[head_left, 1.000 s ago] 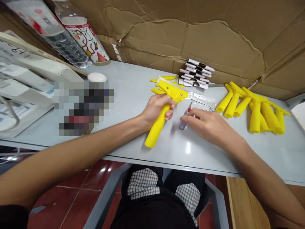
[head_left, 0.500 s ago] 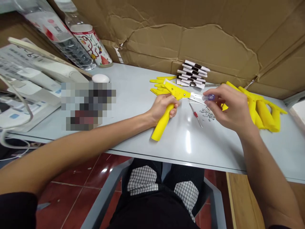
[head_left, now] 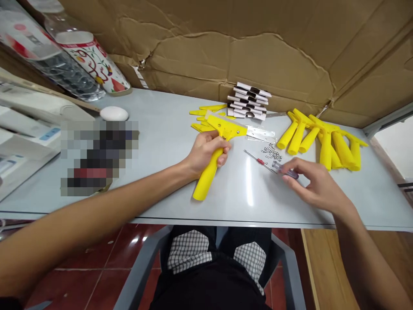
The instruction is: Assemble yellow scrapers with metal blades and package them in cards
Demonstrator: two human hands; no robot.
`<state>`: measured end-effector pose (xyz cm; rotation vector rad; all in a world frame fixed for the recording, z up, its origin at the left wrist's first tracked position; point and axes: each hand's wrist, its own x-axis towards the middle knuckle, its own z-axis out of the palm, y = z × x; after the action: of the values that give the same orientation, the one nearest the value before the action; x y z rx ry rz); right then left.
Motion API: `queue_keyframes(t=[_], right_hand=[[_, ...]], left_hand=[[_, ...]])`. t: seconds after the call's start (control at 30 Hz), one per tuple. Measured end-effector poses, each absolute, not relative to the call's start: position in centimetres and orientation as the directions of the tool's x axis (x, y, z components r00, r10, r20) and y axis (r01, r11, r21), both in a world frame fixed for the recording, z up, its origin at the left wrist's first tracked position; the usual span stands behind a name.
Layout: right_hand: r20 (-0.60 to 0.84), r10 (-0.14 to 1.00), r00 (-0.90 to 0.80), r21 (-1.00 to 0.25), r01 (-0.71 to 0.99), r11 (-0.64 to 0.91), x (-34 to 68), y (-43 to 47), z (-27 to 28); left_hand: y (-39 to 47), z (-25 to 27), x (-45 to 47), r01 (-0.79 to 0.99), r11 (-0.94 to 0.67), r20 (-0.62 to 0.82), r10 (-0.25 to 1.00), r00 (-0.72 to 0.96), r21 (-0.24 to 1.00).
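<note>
My left hand (head_left: 209, 151) is wrapped round the handle of a yellow scraper (head_left: 206, 178), whose wide head points up and away with a screw at its right end. Just beyond that end show flat metal blades (head_left: 260, 134); whether they touch the head I cannot tell. My right hand (head_left: 309, 181) pinches a clear purple screwdriver handle (head_left: 286, 169) low over the table. A thin metal screwdriver shaft with a red middle (head_left: 260, 161) lies on the table, its near end by the handle's tip. Small screws and nuts (head_left: 271, 151) lie in a loose heap beyond it.
Several yellow scraper handles (head_left: 325, 137) are grouped at the right. Flat yellow pieces (head_left: 206, 116) and a stack of white-and-black strips (head_left: 248, 101) lie at the back against cardboard (head_left: 251, 56). Bottles (head_left: 97, 64), a white oval object (head_left: 114, 113) and a blurred-out patch occupy the left.
My right hand has moved down from beside the scraper's head to the near end of the shaft, still holding the screwdriver handle. My left hand keeps its grip; the view has shifted right.
</note>
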<state>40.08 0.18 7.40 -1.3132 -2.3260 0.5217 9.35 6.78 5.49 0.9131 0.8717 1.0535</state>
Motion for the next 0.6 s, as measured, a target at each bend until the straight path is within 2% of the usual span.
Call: queue_keyframes(t=[0.13,0.23,0.4,0.6], right_hand=[[0.176,0.937,-0.302,-0.314,0.885,0.344,41.9,-2.6,5.0],[0.238,0.911,-0.338,-0.231,0.891,0.391,42.5,-2.6,4.1],[0.28,0.876,-0.393,-0.247,0.852,0.461,42.4,-1.2,3.9],[0.27,0.85,-0.452,-0.238,0.824,0.514,41.9,-0.1,4.1]], left_hand=[[7.6,6.2,11.5,-0.286,0.185,-0.088,0.943,0.322,0.94],[8.7,5.8,14.1,-0.324,0.167,-0.035,0.926,0.377,0.931],[9.9,4.5,17.1,-0.301,0.228,-0.061,0.877,0.478,0.926],[10.1,3.6,17.1,-0.258,0.252,-0.09,0.856,0.509,0.933]])
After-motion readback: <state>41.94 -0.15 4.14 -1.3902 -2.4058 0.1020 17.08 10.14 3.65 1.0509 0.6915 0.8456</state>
